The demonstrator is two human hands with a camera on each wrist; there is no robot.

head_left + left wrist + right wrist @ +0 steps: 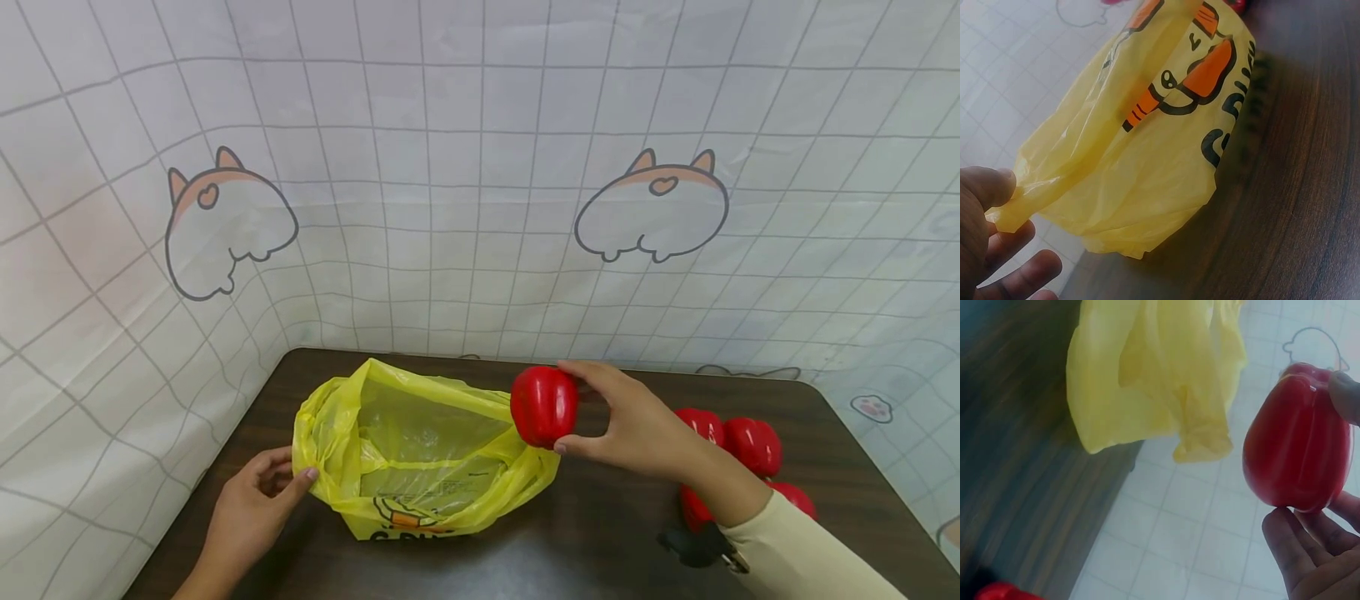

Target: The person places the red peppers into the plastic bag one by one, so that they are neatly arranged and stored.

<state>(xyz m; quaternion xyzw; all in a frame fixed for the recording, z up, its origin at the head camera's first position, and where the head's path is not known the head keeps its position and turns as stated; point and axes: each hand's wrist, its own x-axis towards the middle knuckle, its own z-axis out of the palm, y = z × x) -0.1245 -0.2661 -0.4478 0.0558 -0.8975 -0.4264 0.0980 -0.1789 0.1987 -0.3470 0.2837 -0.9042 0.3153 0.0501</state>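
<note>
A yellow plastic bag [420,517] with a printed cartoon stands on the table, its mouth spread wide. My left hand [251,504] pinches the bag's left edge between thumb and fingers; the left wrist view shows the thumb [994,187] on the gathered plastic. My right hand [630,425] grips a shiny red bell pepper [543,407] between thumb and fingertips, raised beside the bag's right rim. From the right wrist the bell pepper [1297,440] appears upright in the fingers, apart from the bag [1129,394].
Several more red peppers [753,446] lie on the right of the dark wooden table [600,550], partly hidden by my right forearm. A small black object [693,547] shows by the right sleeve. A gridded white curtain [465,208] hangs behind and along both sides.
</note>
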